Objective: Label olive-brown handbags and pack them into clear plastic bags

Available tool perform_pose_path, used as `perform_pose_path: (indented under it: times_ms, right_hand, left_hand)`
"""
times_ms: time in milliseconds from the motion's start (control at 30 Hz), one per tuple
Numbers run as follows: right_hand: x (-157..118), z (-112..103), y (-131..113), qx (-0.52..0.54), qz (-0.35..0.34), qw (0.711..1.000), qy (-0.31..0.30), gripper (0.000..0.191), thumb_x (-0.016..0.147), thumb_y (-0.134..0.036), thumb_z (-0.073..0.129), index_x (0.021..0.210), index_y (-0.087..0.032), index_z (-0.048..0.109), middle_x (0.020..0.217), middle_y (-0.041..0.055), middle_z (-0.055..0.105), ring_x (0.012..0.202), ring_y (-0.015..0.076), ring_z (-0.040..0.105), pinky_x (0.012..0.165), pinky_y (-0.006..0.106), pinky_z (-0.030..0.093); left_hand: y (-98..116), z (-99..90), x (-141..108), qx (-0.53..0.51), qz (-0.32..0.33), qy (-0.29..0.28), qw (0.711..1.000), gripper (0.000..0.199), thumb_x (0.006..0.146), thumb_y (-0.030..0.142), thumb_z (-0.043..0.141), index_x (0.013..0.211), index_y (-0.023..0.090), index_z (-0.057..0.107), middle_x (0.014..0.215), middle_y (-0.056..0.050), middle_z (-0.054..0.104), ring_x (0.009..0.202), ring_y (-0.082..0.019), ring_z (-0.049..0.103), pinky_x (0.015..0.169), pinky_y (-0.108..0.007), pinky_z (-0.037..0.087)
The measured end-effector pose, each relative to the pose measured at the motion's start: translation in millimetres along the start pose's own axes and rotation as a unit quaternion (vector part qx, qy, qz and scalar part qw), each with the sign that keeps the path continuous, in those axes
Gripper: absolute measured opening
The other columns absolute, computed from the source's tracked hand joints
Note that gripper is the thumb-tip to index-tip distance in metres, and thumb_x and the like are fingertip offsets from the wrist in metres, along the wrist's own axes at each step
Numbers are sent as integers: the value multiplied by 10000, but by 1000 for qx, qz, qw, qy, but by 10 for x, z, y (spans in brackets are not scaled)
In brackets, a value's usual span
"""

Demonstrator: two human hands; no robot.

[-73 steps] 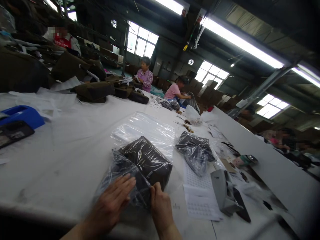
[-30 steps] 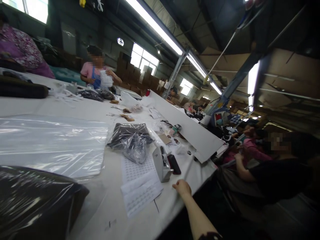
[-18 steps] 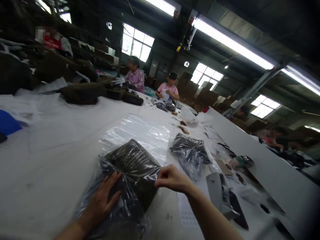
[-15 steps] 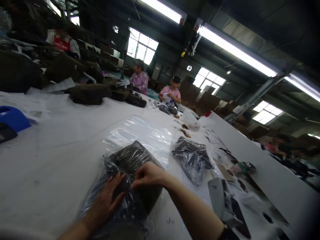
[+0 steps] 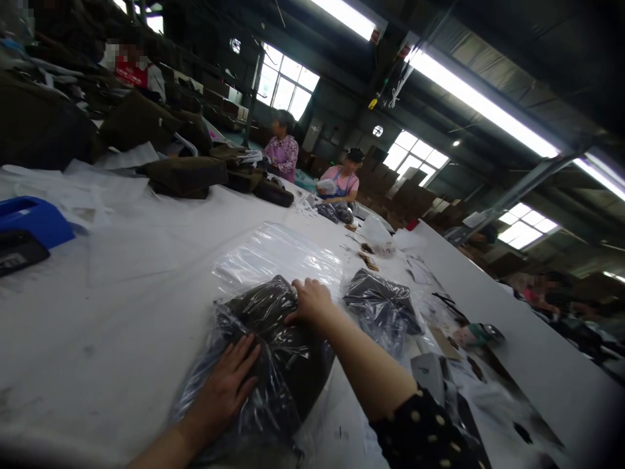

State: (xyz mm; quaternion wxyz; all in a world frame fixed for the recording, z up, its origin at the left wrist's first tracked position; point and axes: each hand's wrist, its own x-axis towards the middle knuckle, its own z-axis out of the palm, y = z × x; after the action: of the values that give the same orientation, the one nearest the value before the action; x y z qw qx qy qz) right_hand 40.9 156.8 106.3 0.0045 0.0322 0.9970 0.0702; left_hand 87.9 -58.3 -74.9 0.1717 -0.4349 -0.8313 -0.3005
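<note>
A dark olive fabric item in a clear plastic bag point(image 5: 273, 339) lies on the white table in front of me. My left hand point(image 5: 222, 384) rests flat on the wrinkled plastic, fingers stretched out. Bent over the upper right edge of the package, my right hand point(image 5: 312, 305) grips the bag with thumb and fingers. Just beyond it is a stack of flat clear plastic bags point(image 5: 278, 254). A second bagged dark item point(image 5: 381, 296) sits to the right.
A blue plastic object point(image 5: 36, 221) and a black device point(image 5: 22, 252) are at the left. Dark fabric bags point(image 5: 185, 174) are piled at the back left. A grey device point(image 5: 430, 378) and a jar point(image 5: 478, 334) stand at the right. Two co-workers point(image 5: 283, 146) point(image 5: 340, 176) are at the far end.
My right hand has moved from the package's middle up to its upper right edge, its fist loosening into a grip there. My left hand stays flat on the plastic. The view has shifted slightly.
</note>
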Motion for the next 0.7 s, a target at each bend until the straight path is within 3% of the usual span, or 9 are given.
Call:
perform_pose_path:
  times_ms: [100,200,267,333,433,500,533,600,700]
  right_hand:
    - [-319,-93,606,124,94,986,65,822,562,-456,776,1276,-191,467,1092,161,586,1021,327,545,824,460,450]
    - [-970,66,939,338,189,914,122,716,692,-459,671,1315,-208,424,1145,146,573,936,257,594,819,420,465]
    - [-1419,343,935,462,250,843,115,728,692,-495,655,1329,-244,407,1175,148,565,831,236,623,722,402,501]
    - [-1745,686,799,568,264,777,64,729,701,-498,651,1336,-246,395,1188,160,565,746,206,633,641,364,518]
    - [-1932,1127,535,667,233,706,36,657,698,-515,656,1269,-247,469,1167,133,597,768,213,640,617,338,520]
    - [-1917,1311,430,712,259,650,56,682,674,-595,639,1231,-228,498,1080,117,647,804,243,649,617,344,519]
    - [-1890,1373,411,731,279,619,71,728,652,-646,623,1226,-215,500,1017,113,670,806,260,654,616,354,520]
    - [-1814,1447,437,755,301,575,90,827,591,-725,604,1214,-189,512,891,110,697,809,299,662,631,386,525]
    - [-1625,1433,568,734,295,602,106,885,496,-781,611,1159,-196,572,855,124,702,906,367,642,707,441,532]
  left_hand:
    - [-198,-302,32,-53,-76,84,992,468,874,384,473,1309,214,442,1403,-98,405,1289,-294,368,1040,-468,364]
    - [-568,-645,125,-128,-341,138,921,482,819,522,498,1143,165,521,1177,-101,562,1086,-301,546,938,-484,448]
    - [-739,-767,225,-222,-505,56,832,555,736,576,577,1053,122,541,1019,-111,622,916,-296,621,786,-434,528]
    - [-748,-791,354,-347,-575,-57,739,594,637,560,688,992,102,561,901,-119,663,797,-289,654,668,-379,550]
    - [-484,-751,581,-532,-563,-165,611,535,587,475,770,922,91,610,820,-132,699,758,-285,674,701,-368,553]
    - [-226,-745,725,-614,-523,-207,555,465,607,417,779,895,77,646,861,-153,706,823,-290,673,814,-381,527]
    - [-102,-756,786,-636,-501,-220,544,446,614,394,780,904,78,659,891,-155,705,854,-292,668,848,-388,512]
    - [105,-805,875,-652,-465,-212,560,455,586,354,806,930,89,671,902,-146,708,861,-296,665,846,-399,504]
    - [266,-973,916,-656,-420,-110,617,524,510,339,846,941,91,681,868,-136,710,823,-291,665,790,-375,509]
